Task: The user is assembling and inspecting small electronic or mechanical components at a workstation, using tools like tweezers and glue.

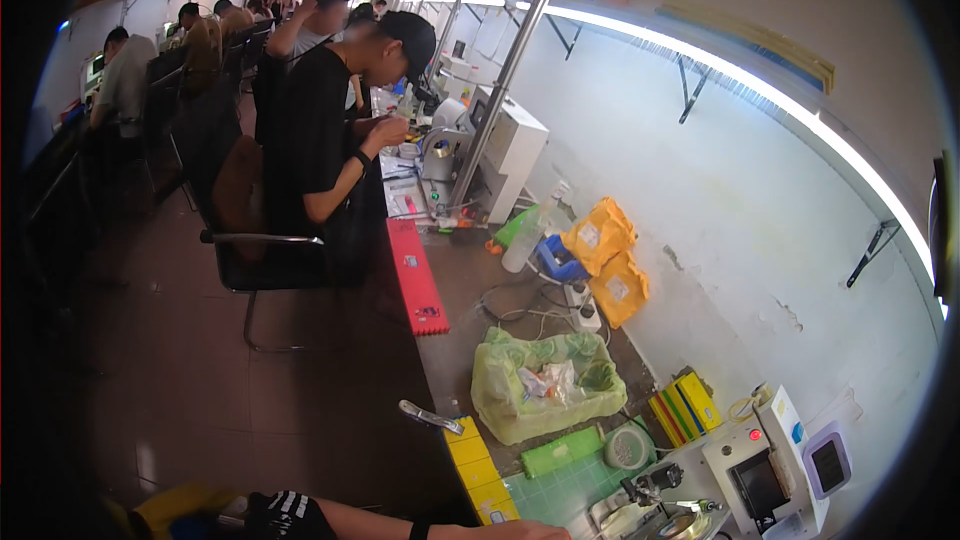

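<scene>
Cut off by the lower edge: most of the left hand (515, 532), visible only as a sliver of its back, fingers out of sight. Cannot tell whether spread, pressed together or pinching anything, or whether touching the bench (465, 280). Also cropped, to the hand's right: a metal fixture (688, 526) before the machine (740, 440). Just beyond the hand: the green mat (548, 493) and, along the bench edge, a yellow strip (477, 465).
</scene>
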`<state>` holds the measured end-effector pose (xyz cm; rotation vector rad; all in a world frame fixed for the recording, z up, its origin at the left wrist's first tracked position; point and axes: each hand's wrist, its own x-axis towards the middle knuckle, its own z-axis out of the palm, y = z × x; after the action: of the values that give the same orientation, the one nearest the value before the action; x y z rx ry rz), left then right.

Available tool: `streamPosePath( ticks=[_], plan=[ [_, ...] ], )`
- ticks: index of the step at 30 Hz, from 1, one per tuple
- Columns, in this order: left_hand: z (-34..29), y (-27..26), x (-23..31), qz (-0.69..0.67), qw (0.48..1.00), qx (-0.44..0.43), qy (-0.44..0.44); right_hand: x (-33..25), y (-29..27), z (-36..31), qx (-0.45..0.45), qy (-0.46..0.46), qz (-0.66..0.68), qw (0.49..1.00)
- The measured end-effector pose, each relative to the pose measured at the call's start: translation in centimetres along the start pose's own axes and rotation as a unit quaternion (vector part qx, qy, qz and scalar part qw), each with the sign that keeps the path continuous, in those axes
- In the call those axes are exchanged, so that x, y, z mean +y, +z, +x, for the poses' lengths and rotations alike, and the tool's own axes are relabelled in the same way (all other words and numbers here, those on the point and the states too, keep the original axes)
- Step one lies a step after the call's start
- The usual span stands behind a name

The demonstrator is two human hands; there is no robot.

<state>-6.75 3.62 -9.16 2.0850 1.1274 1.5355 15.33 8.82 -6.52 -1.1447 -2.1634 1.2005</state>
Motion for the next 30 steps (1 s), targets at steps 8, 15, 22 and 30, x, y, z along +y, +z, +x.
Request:
streamPosePath(
  ticks=[8, 15, 22, 30],
  plan=[
    [3.9, -1.6, -0.8, 0.031, 0.998, -0.039, 0.048, -3.3, -0.8, 1.8, 0.054, -0.044, -0.025, 0.997],
    [5.5, -1.3, -0.9, 0.036, 0.99, -0.08, 0.111, -3.3, -1.9, 1.5, 0.088, -0.044, -0.03, 0.995],
    [8.4, -0.3, -0.3, 0.046, 0.977, -0.178, 0.11, -4.4, -4.2, -1.0, 0.085, -0.029, 0.064, 0.994],
    [15.7, -5.6, -2.9, 0.021, 0.99, -0.126, 0.054, -3.5, -3.1, 1.4, 0.137, 0.033, 0.235, 0.962]
  ],
)
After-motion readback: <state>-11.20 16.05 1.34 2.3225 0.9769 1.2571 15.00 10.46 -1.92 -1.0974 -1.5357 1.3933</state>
